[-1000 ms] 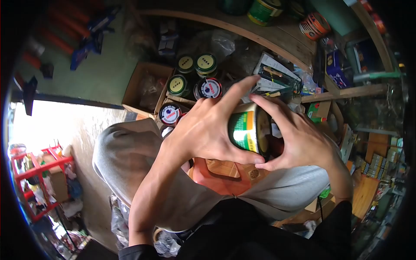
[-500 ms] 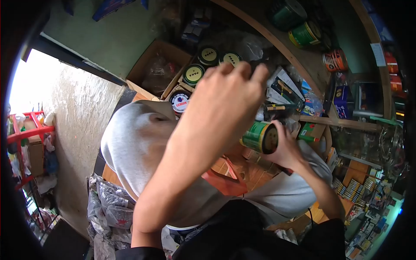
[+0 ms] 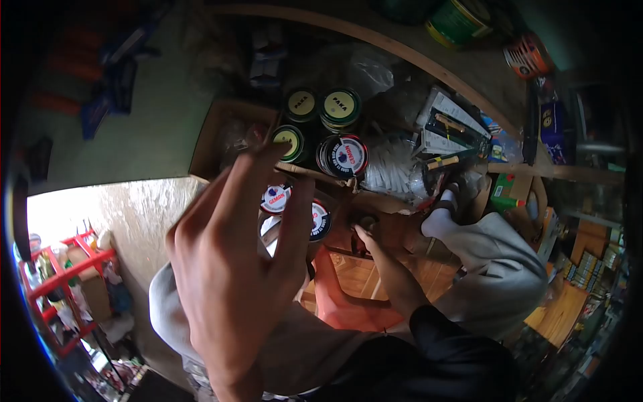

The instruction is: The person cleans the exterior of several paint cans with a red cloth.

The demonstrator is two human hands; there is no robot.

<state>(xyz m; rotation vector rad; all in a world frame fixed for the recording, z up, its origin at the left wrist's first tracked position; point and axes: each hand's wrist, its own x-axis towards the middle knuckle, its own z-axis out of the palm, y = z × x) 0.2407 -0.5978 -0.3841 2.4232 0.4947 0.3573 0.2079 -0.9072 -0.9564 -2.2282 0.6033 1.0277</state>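
Note:
My left hand [image 3: 244, 258] is large in the foreground, fingers stretched and apart, holding nothing. Behind its fingers are two round tins labelled GEMAN [image 3: 276, 198], partly covered. Lower down and farther off, my right hand [image 3: 366, 236] has its fingers closed at a small dark round thing [image 3: 367, 222] in shadow, whose kind I cannot make out. Above, a carton holds green-rimmed tins with PAKA lids [image 3: 339, 104] and another GEMAN tin [image 3: 351, 155].
An orange-red plastic stool [image 3: 335, 305] stands between my legs on the tiled floor. Stacked clear plastic [image 3: 392, 167] and packaged tools [image 3: 445, 130] lie right of the tins. A wooden shelf edge [image 3: 375, 37] crosses above. At left is a red rack [image 3: 67, 275].
The view has turned and shifted. My right hand has moved down and left from where it gripped a green tin; that tin no longer shows clearly. My left hand has come nearer, fingers more spread.

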